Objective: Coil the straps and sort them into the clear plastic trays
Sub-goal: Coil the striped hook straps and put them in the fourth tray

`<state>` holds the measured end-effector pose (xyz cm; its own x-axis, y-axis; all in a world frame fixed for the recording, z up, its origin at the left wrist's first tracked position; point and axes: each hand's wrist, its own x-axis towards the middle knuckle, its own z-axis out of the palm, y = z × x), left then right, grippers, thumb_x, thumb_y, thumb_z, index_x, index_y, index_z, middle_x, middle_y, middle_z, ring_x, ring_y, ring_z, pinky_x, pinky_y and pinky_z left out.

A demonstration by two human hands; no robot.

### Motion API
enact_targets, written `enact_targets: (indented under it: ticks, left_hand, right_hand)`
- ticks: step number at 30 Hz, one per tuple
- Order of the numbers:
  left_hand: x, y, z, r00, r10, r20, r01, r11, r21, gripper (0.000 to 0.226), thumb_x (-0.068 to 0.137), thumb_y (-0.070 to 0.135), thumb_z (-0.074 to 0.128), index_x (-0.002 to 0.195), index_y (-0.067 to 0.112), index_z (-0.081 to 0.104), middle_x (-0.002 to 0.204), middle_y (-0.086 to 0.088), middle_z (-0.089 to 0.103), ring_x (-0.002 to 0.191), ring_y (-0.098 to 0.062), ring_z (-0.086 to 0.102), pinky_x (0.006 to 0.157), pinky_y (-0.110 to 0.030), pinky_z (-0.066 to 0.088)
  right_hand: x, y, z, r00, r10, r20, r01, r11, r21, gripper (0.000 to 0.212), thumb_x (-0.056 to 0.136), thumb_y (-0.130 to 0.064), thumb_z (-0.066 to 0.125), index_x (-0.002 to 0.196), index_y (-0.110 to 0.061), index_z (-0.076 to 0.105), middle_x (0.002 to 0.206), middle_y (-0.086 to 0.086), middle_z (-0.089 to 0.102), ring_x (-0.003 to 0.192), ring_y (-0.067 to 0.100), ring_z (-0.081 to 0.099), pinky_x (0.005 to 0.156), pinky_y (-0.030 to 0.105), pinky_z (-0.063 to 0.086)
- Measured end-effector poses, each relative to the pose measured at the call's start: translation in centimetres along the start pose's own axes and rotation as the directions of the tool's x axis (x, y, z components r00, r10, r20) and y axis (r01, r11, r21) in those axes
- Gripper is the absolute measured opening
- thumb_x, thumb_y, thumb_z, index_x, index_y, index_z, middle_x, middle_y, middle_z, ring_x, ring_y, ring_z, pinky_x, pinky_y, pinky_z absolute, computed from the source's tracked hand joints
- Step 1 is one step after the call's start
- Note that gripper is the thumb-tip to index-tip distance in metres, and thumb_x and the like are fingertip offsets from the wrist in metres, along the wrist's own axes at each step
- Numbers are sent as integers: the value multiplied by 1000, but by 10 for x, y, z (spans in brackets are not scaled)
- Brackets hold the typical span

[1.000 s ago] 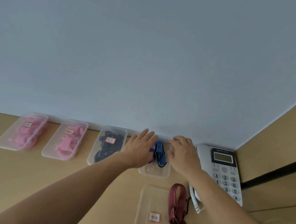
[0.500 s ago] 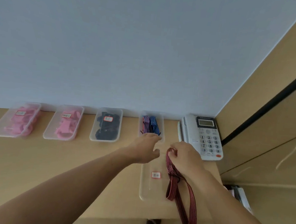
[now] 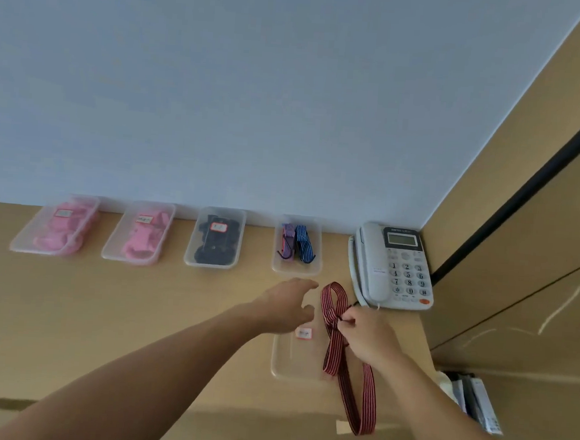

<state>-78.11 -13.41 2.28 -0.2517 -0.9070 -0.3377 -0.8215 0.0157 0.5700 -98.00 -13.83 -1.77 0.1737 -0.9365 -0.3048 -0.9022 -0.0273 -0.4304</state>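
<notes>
A red and black striped strap (image 3: 334,329) hangs in loops over the near clear tray (image 3: 285,360), its long loop dangling past the desk edge. My right hand (image 3: 364,335) pinches the strap at its crossing. My left hand (image 3: 287,307) hovers just left of the strap with relaxed fingers, holding nothing. At the back stands a clear tray (image 3: 296,268) with a purple and a blue coiled strap. Further left are a tray of black straps (image 3: 216,237) and two trays of pink straps (image 3: 58,226) (image 3: 141,233).
A grey desk telephone (image 3: 393,265) sits at the back right, close to the strap. The wooden desk (image 3: 120,318) ends near the bottom of the view. A wooden cabinet wall rises on the right, with papers (image 3: 475,401) below it.
Both hands left the back tray with the blue strap. My right hand took the red striped strap and lifted it above the near tray; my left hand drew back beside it.
</notes>
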Motion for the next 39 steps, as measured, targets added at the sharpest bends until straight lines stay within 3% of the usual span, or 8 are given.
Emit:
enact_targets:
  ticks: [3,14,18,23,28,34,36,39]
  left_hand:
    - [-4,16,-5,1000,-2,2,2,999,-43,59,97,24,56,152,17,34,154,-2,42,140,-18,39,113,-28,28]
    - [-13,79,-9,994,30,104,11,930,-368,69,89,30,70,149,23,37,131,3,62,110,-13,64,91,-26,52]
    - [-17,90,-4,989,26,144,10,969,-247,69,83,29,75,144,24,42,107,8,72,91,-10,71,75,-20,53]
    - [-16,91,-1,995,-13,101,41,960,-276,57,87,27,71,138,14,49,105,-1,74,91,-19,72,87,-36,58]
    - [-14,86,1,989,-21,146,73,928,-365,65,86,24,70,143,19,41,105,-1,75,86,-17,72,83,-30,57]
    - [-13,110,-28,994,41,-97,-74,927,-367,64,94,37,62,150,25,35,139,2,51,116,-9,56,84,-16,49]
    - [-19,124,-46,972,99,-213,-181,895,-408,47,96,33,60,141,24,49,133,6,59,106,-1,60,73,-6,45]
    - [-28,146,-68,927,169,-334,-325,808,-491,18,99,21,55,112,18,66,103,-2,74,88,-8,71,67,-17,52]
  right_hand:
    - [-3,3,-22,999,-41,2,40,987,153,28,90,-28,62,63,-33,59,82,-1,56,72,12,55,57,22,37]
    - [-31,10,-93,986,-161,32,133,898,420,10,97,-19,57,89,-14,61,74,-3,69,63,6,65,57,17,49]
    - [-39,8,-105,986,-168,22,131,841,525,12,101,-17,51,93,-9,54,73,4,69,57,11,64,46,16,42]
    - [-46,6,-111,989,-134,-65,148,826,543,20,102,-18,47,87,-10,57,63,1,53,49,12,52,46,23,43]
    - [-48,1,-130,998,-46,-39,59,611,789,21,98,-16,53,84,-7,65,53,-2,46,42,13,41,42,24,31]
    - [-47,-16,-165,991,-49,-124,133,366,921,19,96,-15,56,84,-7,67,52,0,46,46,14,36,42,25,30]
    - [-49,-21,-175,991,-59,-124,136,307,942,18,94,-16,57,84,-7,69,54,1,46,48,15,36,43,26,30]
    - [-55,-28,-184,976,-137,-167,195,226,954,20,94,-17,59,81,-11,73,57,4,51,48,16,41,42,25,33]
